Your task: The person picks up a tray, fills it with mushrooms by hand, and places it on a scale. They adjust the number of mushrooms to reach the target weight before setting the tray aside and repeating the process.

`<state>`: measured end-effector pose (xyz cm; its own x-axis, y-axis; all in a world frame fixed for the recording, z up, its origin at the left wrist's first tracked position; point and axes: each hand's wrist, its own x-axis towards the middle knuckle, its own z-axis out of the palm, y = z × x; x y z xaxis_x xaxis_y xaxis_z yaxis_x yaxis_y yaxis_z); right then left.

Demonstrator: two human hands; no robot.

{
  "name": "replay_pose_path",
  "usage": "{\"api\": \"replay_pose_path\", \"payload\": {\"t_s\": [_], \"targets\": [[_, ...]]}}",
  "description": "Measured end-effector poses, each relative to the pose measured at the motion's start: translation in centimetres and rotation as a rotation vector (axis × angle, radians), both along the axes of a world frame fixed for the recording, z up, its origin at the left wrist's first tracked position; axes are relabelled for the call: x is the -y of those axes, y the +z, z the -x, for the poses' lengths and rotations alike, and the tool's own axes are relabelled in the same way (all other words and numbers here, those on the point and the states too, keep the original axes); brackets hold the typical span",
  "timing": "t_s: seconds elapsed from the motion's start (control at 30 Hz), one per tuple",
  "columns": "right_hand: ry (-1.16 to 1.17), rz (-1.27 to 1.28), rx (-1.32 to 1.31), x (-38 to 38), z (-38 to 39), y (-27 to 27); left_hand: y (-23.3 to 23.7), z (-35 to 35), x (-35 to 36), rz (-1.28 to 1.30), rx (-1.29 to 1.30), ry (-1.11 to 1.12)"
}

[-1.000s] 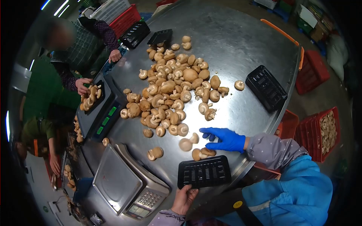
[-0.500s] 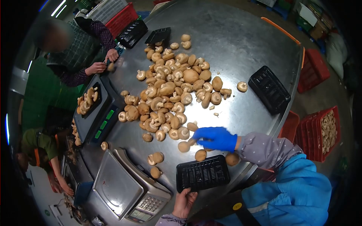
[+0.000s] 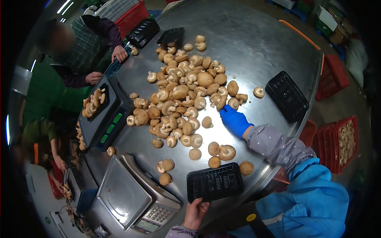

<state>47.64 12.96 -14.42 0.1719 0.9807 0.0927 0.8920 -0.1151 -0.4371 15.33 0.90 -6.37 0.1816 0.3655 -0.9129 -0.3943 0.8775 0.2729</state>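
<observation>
My left hand (image 3: 195, 214), bare, grips the near edge of a black plastic tray (image 3: 215, 182) that holds no mushrooms. My right hand (image 3: 235, 121), in a blue glove, reaches to the right edge of the mushroom pile (image 3: 178, 95). Its fingertips touch a brown mushroom (image 3: 222, 102); whether they are closed on it is hard to see. Between the tray and the glove lie a few loose mushrooms, among them a large one (image 3: 227, 152) with its underside up. Another mushroom (image 3: 246, 168) sits just right of the tray.
A silver scale (image 3: 125, 194) stands left of the tray. Farther left, a dark scale (image 3: 99, 119) bears a filled tray. Another black tray (image 3: 287, 96) lies at the right. Across the metal table (image 3: 238, 39) is a co-worker (image 3: 85, 51); another person works at lower left.
My right hand has moved up and right, from the loose mushrooms to the pile's edge. A large upturned mushroom now lies above the tray. The co-worker's hands have moved apart.
</observation>
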Motion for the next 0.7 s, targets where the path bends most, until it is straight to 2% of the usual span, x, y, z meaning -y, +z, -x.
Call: {"api": "replay_pose_path", "payload": {"t_s": [0.1,0.2,0.3,0.33,0.37,0.47,0.57,0.7], "targets": [[-0.006,-0.085,0.057,-0.3,0.4,0.1,0.2,-0.1,0.1,-0.008,-0.011,0.018],[0.148,-0.01,-0.056,-0.9,1.3,1.0,-0.2,0.0,0.1,0.002,0.015,-0.008],[0.035,-0.012,-0.012,-2.8,2.0,0.7,0.1,-0.3,0.2,0.001,-0.003,-0.012],[0.026,-0.069,0.112,-3.4,2.4,-0.3,0.2,-0.3,0.2,-0.003,0.004,-0.004],[0.024,-0.07,0.11,-4.1,3.0,-0.9,0.2,-0.2,0.2,-0.007,0.011,0.002],[-0.126,0.058,0.29,-5.7,4.3,-0.3,0.4,0.0,0.3,-0.002,0.017,0.03],[-0.189,0.049,0.271,-6.5,4.7,0.6,-0.2,0.6,0.6,0.03,0.039,0.068],[-0.02,0.23,0.287,-6.9,3.6,2.4,-0.7,0.8,0.7,0.03,0.071,0.069]]}}
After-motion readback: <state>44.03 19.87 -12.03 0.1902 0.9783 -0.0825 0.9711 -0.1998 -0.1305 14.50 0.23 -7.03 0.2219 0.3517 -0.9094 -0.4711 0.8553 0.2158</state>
